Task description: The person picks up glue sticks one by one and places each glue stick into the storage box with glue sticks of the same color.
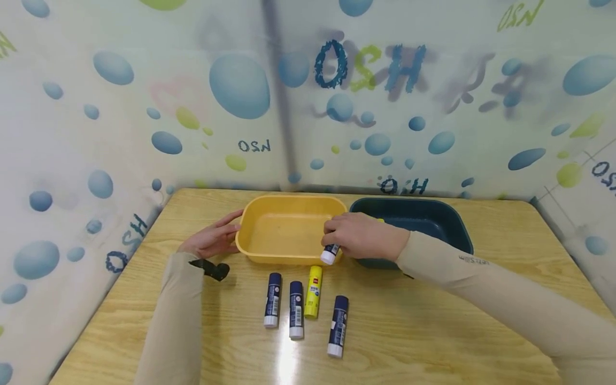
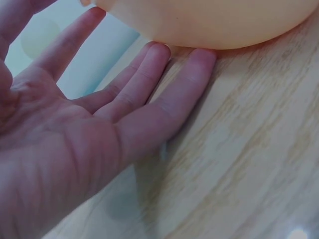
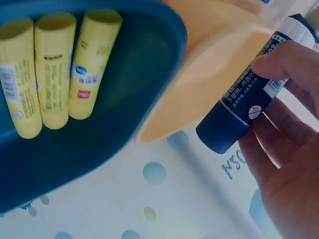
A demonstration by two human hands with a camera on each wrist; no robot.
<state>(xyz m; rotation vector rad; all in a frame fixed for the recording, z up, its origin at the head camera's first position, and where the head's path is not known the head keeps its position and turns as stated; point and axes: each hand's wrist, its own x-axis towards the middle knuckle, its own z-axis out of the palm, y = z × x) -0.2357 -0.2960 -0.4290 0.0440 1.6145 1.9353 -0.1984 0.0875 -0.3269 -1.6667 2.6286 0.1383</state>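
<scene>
My right hand (image 1: 363, 234) grips a navy glue stick (image 3: 244, 102) with a white end, thumb on one side and fingers on the other. It is over the right end of the yellow bin (image 1: 284, 259). Fingers extended, my left hand (image 1: 209, 241) touches that bin's left side with its fingertips; the left wrist view shows the palm bare. Below the bin on the table lie three navy glue sticks, at the left (image 1: 272, 300), in the middle (image 1: 296, 310) and at the right (image 1: 338, 326). Among them is a yellow glue stick (image 1: 313, 292).
A dark teal bin (image 1: 463, 227) stands to the right of the yellow one, partly covered by my right forearm. In the right wrist view, three yellow glue sticks (image 3: 52, 74) lie inside it. Behind both bins rises a bubble-patterned wall (image 1: 308, 128) along the table's back edge.
</scene>
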